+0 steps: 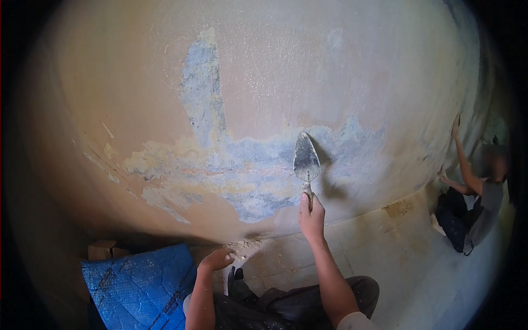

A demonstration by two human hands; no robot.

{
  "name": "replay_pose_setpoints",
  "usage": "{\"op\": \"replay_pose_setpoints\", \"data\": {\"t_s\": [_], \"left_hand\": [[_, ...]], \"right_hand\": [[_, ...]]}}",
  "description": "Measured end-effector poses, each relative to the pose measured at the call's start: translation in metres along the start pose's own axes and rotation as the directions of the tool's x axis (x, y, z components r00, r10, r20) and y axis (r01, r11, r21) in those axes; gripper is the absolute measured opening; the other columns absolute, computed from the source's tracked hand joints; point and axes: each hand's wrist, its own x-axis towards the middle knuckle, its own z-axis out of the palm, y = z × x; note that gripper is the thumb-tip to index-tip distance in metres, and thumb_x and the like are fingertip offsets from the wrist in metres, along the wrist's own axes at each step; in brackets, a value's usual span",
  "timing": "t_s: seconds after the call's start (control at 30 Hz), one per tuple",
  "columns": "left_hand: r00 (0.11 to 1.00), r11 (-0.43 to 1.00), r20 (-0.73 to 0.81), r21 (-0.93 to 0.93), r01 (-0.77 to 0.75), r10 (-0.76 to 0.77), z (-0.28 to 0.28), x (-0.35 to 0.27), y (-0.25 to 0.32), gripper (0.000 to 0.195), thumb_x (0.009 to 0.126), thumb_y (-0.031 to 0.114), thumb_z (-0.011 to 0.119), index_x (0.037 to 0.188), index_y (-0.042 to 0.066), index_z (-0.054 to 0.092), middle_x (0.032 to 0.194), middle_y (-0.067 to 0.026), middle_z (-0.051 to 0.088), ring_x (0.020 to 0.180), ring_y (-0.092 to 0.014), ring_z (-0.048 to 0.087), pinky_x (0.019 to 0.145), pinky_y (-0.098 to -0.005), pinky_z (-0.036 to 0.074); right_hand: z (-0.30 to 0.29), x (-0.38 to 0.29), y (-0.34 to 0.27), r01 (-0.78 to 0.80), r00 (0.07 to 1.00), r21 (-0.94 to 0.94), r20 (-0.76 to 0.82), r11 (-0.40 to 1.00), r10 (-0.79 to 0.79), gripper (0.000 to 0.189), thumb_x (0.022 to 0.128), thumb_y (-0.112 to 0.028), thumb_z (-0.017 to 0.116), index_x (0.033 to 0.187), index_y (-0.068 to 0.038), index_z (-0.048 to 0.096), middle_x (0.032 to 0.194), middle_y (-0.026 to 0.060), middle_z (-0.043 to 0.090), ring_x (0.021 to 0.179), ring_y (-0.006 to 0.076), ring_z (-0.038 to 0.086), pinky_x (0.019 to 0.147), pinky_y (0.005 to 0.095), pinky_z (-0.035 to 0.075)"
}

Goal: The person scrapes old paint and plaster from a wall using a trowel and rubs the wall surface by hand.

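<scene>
My right hand (312,216) is closed around the handle of a pointed masonry trowel (307,159), its blade pointing up in front of the wall. Behind the blade, the painted wall (264,82) shows a broad, rough grey-blue patch (260,202) where the paint is gone, with a narrow stripped strip (202,86) rising at the left. My left hand (217,260) is low by the wall's foot, its fingers partly curled beside crumbled debris (247,247); whether it holds anything is unclear.
A blue woven plastic sheet (140,288) lies at lower left, with a cardboard box (101,250) behind it. Another person (474,202) sits on the floor at far right, one arm raised to the wall. The tiled floor (371,251) meets the wall close to my knees.
</scene>
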Motion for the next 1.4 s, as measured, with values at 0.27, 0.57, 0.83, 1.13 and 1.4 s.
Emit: {"op": "replay_pose_setpoints", "data": {"t_s": [0.27, 0.57, 0.83, 1.13, 1.4], "left_hand": [[1.000, 1.000, -0.010, 0.009, -0.013, 0.013, -0.001, 0.001, 0.004, 0.041, 0.089, 0.028, 0.063, 0.125, 0.008, 0.062, 0.120, -0.0219, 0.065, 0.113, -0.038, 0.060, 0.100, -0.0441, 0.047], [0.995, 0.997, -0.072, 0.028, -0.071, 0.072, -0.001, -0.003, -0.002, 0.037, 0.090, 0.027, 0.065, 0.122, 0.008, 0.063, 0.109, -0.0202, 0.068, 0.100, -0.034, 0.067, 0.090, -0.0427, 0.052], [0.998, 0.999, -0.058, 0.033, -0.031, 0.033, -0.002, -0.004, 0.007, 0.038, 0.089, 0.027, 0.062, 0.122, 0.010, 0.064, 0.113, -0.0215, 0.067, 0.105, -0.036, 0.065, 0.095, -0.0440, 0.049], [0.999, 0.999, -0.026, 0.035, -0.029, 0.030, -0.003, -0.003, 0.006, 0.040, 0.090, 0.030, 0.064, 0.124, 0.009, 0.062, 0.109, -0.0203, 0.069, 0.102, -0.036, 0.067, 0.092, -0.0441, 0.051], [1.000, 1.000, -0.007, 0.026, 0.009, -0.009, -0.005, 0.001, 0.018, 0.040, 0.089, 0.026, 0.061, 0.125, 0.011, 0.062, 0.111, -0.0206, 0.069, 0.107, -0.038, 0.064, 0.096, -0.0448, 0.049]], "right_hand": [[-0.004, -0.002, -0.016, 0.006, 1.000, -0.076, 0.024, 0.997, -0.004, 0.031, 0.101, -0.028, 0.055, 0.095, 0.002, 0.057, 0.070, 0.0206, 0.056, 0.061, 0.0319, 0.055, 0.061, 0.0396, 0.045], [0.000, 0.008, -0.035, -0.071, 0.993, -0.060, 0.088, 0.996, 0.076, 0.031, 0.101, -0.028, 0.055, 0.099, 0.002, 0.058, 0.071, 0.0207, 0.057, 0.062, 0.0338, 0.056, 0.062, 0.0389, 0.046], [0.002, 0.009, -0.034, -0.041, 0.996, -0.066, 0.076, 0.997, 0.046, 0.030, 0.101, -0.027, 0.055, 0.096, 0.002, 0.057, 0.070, 0.0199, 0.057, 0.061, 0.0323, 0.055, 0.062, 0.0401, 0.046], [0.007, 0.014, -0.030, -0.030, 0.997, -0.033, 0.074, 0.999, 0.033, 0.031, 0.101, -0.027, 0.054, 0.093, 0.003, 0.057, 0.068, 0.0185, 0.055, 0.059, 0.0298, 0.052, 0.060, 0.0393, 0.045], [0.007, 0.006, -0.024, -0.104, 0.992, 0.033, 0.077, 0.994, 0.101, 0.032, 0.101, -0.028, 0.054, 0.092, 0.002, 0.057, 0.067, 0.0168, 0.055, 0.060, 0.0271, 0.053, 0.061, 0.0384, 0.045]]}}
